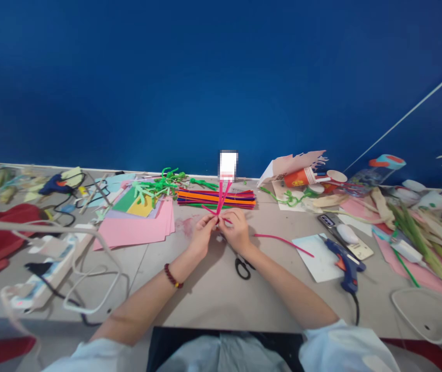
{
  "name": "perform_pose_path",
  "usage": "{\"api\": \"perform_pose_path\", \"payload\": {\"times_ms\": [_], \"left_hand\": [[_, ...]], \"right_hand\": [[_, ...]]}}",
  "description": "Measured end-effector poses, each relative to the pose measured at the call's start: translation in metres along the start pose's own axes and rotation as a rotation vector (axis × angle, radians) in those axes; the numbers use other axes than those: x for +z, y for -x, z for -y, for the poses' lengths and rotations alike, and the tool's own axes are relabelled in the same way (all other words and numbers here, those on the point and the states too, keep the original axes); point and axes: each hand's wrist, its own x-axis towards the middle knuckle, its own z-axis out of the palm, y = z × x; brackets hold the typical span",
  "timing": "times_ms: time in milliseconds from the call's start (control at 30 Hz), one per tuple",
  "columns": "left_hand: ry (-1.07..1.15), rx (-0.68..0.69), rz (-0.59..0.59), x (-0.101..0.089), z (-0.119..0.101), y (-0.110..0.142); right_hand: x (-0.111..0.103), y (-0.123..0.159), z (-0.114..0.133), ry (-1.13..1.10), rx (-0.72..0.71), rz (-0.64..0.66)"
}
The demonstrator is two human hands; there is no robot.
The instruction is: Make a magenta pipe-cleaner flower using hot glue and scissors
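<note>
Pink pipe cleaners [221, 201] stand upright between my two hands, joined low down at my fingertips. My left hand [204, 232] pinches them from the left, and my right hand [237, 228] pinches from the right, with a short pink end near its fingers. The exact joint is hidden by my fingers. Just behind my hands lies a bundle of coloured pipe cleaners [189, 197]. A single pink pipe cleaner [283, 239] rests on the table right of my right hand. Black-handled scissors [243, 268] lie partly under my right wrist.
Left are pink paper sheets [135, 227], green twisted pipe cleaners [162, 181] and a white power strip [52, 274] with cables. Right are a blue glue gun [348, 266] on white paper, a phone [326, 222], paper cups [300, 178] and corn husks [418, 232]. A blue wall [166, 93] stands behind.
</note>
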Motion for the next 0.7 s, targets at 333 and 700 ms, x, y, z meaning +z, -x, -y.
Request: {"api": "perform_pose_path", "payload": {"times_ms": [333,700], "left_hand": [[0.042,-0.032,0.004,-0.006,-0.003,-0.007],[-0.133,0.043,0.003,-0.007,-0.007,-0.007]], "right_hand": [[-0.005,-0.011,-0.006,-0.259,0.277,0.153],[-0.004,-0.013,-0.021,-0.396,0.425,0.289]]}}
